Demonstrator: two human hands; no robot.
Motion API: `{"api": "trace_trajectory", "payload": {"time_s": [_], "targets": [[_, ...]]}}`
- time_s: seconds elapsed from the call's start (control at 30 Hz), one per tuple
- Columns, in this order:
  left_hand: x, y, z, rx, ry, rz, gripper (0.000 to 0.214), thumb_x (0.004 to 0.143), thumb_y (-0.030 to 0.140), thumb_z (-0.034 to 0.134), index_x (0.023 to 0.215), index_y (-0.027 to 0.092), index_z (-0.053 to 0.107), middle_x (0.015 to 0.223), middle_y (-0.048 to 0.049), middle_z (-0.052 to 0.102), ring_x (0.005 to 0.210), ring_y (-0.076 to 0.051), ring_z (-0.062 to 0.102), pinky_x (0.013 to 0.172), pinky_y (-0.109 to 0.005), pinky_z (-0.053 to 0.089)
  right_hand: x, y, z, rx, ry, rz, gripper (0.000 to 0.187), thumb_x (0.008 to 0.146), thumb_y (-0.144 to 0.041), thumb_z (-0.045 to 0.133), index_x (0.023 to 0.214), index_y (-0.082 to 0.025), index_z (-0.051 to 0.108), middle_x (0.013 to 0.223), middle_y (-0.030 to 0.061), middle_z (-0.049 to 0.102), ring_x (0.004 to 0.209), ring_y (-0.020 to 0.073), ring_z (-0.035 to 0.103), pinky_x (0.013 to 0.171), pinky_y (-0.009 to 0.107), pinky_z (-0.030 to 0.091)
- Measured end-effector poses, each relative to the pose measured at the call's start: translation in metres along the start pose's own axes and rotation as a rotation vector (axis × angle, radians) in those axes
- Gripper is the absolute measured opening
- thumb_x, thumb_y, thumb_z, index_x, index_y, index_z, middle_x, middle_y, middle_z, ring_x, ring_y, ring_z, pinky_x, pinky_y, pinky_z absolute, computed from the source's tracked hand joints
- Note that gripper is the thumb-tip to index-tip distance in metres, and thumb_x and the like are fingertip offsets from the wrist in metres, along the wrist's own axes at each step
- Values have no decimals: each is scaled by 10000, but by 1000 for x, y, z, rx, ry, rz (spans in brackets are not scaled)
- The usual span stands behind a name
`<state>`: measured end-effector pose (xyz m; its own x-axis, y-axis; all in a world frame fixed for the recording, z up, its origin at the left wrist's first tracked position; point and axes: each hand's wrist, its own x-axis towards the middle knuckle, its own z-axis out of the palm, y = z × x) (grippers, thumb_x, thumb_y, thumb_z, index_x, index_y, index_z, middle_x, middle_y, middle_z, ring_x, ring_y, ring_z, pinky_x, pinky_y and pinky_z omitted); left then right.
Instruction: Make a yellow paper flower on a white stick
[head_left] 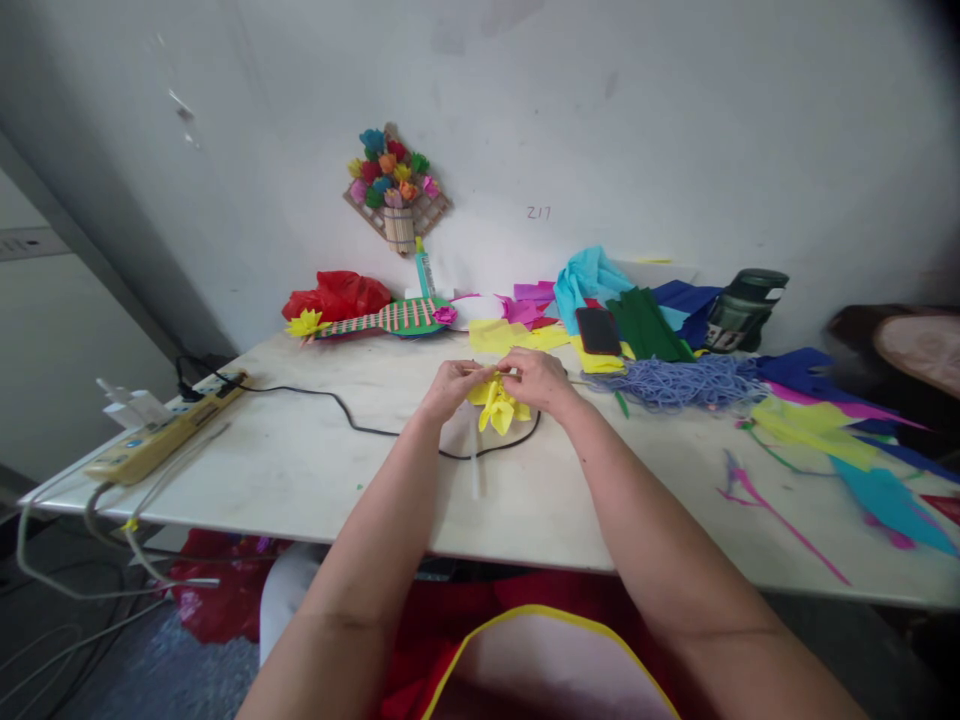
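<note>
A yellow crepe paper flower, its petals hanging downward, is held between both hands above the table. My left hand has its fingers closed at the flower's upper left edge. Fingers of my right hand pinch the flower's top from the other side. A thin stick-like piece shows between the fingertips, partly hidden by the hands. Below the flower, a translucent white stick points toward the table's front edge. A black cord curves around under the hands; what it leads to is hidden.
A yellow power strip lies at the left. Behind are a paper-flower guitar, a glue bottle and a phone. Coloured paper, purple yarn and a dark green bottle crowd the right. A flower decoration is against the wall.
</note>
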<state>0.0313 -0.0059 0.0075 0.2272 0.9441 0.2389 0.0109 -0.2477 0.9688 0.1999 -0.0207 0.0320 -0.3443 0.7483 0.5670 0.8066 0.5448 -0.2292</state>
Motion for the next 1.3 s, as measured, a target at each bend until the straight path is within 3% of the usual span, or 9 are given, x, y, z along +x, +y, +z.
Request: {"api": "trace_trajectory", "payload": {"time_s": [0.5, 1.03, 1.3], "targets": [[0, 0, 0, -42, -29, 9, 407, 568, 496, 736, 668, 108, 664, 579, -15, 589, 522, -93, 478, 491, -211, 332, -4, -1, -8, -114, -34, -128, 245, 748, -166, 500, 898, -185, 693, 876, 64, 661, 772, 175, 580, 645, 267, 387], [-1, 4, 1, -27, -2, 9, 397, 550, 481, 750, 662, 109, 669, 573, -14, 596, 523, -91, 478, 499, -214, 335, -1, 6, -6, 169, -6, -133, 245, 688, -98, 515, 828, -152, 709, 784, 50, 650, 641, 128, 547, 606, 237, 407], [0, -1, -1, -70, -32, -19, 395, 549, 478, 753, 675, 113, 669, 593, -25, 623, 522, -97, 510, 499, -213, 348, 1, 11, -5, 192, -17, -187, 234, 799, -177, 485, 786, -158, 718, 746, 56, 646, 693, 139, 570, 637, 242, 414]]}}
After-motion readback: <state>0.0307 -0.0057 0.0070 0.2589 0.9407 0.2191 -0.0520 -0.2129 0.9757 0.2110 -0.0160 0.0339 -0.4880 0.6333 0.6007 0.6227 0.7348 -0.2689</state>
